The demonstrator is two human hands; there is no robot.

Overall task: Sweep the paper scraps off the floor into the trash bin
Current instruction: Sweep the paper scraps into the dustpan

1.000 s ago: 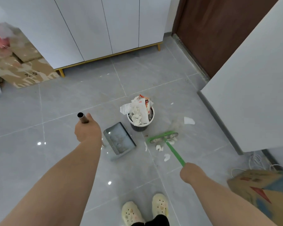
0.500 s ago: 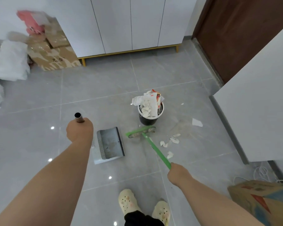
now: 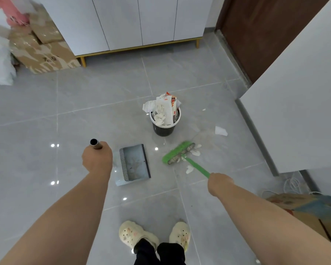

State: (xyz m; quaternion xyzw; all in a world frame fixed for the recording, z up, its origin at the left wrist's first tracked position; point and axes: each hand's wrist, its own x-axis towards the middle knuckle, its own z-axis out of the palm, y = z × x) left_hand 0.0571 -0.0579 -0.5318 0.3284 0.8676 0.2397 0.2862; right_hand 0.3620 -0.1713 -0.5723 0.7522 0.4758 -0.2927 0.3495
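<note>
A small black trash bin (image 3: 164, 129) with a white rim stands on the grey tiled floor, overfilled with paper. My left hand (image 3: 97, 159) is shut on the metal handle of a grey-blue dustpan (image 3: 134, 164), which rests on the floor left of the bin's front. My right hand (image 3: 219, 183) grips the green broom (image 3: 177, 153) by its handle. The broom head lies over several white paper scraps (image 3: 195, 152). A bigger scrap (image 3: 220, 130) lies apart to the right of the bin, and one small scrap (image 3: 189, 169) sits beside the handle.
White cabinets on gold legs (image 3: 139, 47) line the far wall, with cardboard boxes (image 3: 42, 54) to their left. A brown door (image 3: 262, 35) and a white wall panel (image 3: 294, 111) close off the right. A printed box (image 3: 313, 211) and white cables sit at lower right. My feet in cream clogs (image 3: 134, 234) stand below.
The broom head has swung right, away from the dustpan, and now covers the scraps right of it. The dustpan stays on the floor in my left hand.
</note>
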